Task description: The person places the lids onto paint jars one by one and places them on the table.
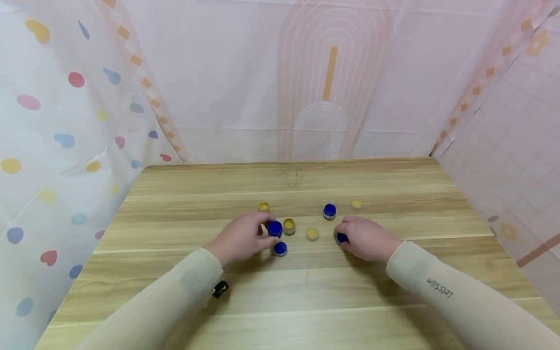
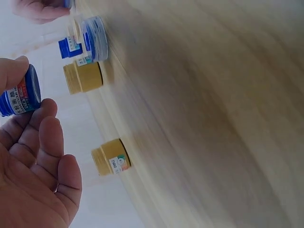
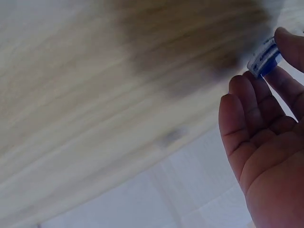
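Observation:
My left hand [image 1: 245,238] pinches a small blue paint jar [image 1: 275,228] between thumb and fingers; in the left wrist view the jar [image 2: 21,92] is tipped on its side in the image and shows its printed label. Thumb and fingertips of my right hand [image 1: 365,238] pinch a blue lid [image 1: 341,238] with a pale rim, partly hidden by the hand. The right wrist view shows this lid [image 3: 264,58] at the fingertips. Just in front of the held jar lies another blue lid [image 1: 280,249]. Beside it stands a yellow paint jar [image 1: 289,226] without a lid.
A second yellow jar [image 1: 263,206] stands behind my left hand. Another blue jar [image 1: 329,211] stands behind and left of my right hand. One yellow lid [image 1: 312,234] lies between the hands, another yellow lid [image 1: 356,204] farther back. Patterned cloth hangs behind the wooden table [image 1: 306,301].

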A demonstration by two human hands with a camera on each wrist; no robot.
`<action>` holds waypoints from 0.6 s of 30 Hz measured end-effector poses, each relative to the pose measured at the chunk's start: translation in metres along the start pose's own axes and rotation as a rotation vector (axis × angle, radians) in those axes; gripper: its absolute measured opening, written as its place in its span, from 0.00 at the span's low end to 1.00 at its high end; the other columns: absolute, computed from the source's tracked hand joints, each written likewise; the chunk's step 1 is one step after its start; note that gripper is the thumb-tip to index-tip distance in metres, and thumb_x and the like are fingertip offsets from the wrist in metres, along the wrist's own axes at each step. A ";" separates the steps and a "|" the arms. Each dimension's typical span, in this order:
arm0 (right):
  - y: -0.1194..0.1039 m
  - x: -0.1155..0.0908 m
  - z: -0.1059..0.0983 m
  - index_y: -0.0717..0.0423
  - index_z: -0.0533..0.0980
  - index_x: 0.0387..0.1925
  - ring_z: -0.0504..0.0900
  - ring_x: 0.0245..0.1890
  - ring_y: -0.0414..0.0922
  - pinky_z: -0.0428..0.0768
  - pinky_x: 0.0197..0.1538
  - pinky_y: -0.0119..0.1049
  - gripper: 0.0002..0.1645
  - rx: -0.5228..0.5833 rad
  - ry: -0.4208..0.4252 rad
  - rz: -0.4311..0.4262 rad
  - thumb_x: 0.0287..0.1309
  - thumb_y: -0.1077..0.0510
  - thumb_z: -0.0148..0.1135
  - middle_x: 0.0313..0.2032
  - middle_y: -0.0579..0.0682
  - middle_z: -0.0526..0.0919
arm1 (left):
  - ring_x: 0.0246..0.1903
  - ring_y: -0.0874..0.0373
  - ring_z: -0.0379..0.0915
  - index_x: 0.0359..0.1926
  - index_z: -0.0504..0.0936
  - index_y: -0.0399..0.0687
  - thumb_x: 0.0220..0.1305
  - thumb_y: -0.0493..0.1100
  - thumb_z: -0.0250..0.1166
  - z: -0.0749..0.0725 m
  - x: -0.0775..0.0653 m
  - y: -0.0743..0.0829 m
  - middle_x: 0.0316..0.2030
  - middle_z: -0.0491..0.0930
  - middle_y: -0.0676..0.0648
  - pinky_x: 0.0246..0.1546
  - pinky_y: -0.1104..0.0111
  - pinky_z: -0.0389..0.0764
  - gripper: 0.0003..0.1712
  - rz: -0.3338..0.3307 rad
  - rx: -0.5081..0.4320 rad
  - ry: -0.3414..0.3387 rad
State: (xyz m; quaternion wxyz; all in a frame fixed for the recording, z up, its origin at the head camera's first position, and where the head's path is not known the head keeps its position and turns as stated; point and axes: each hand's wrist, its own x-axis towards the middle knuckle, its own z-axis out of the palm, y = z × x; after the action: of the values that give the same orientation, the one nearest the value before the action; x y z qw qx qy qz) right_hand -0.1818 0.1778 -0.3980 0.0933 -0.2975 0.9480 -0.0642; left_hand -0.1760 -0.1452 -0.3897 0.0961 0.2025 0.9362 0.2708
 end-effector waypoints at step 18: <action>-0.060 0.015 -0.041 0.58 0.82 0.58 0.86 0.46 0.44 0.86 0.50 0.38 0.21 0.130 0.201 -0.196 0.65 0.57 0.72 0.50 0.50 0.85 | 0.32 0.62 0.76 0.50 0.84 0.53 0.67 0.49 0.74 0.013 0.007 0.023 0.35 0.83 0.59 0.35 0.67 0.78 0.15 0.083 -0.053 -0.019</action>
State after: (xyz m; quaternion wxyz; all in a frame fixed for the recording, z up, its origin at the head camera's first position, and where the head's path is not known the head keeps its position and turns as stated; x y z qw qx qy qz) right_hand -0.1696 0.1232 -0.3499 0.0104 -0.3739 0.9128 -0.1638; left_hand -0.1712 -0.1182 -0.3887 0.0992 0.2410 0.9185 0.2974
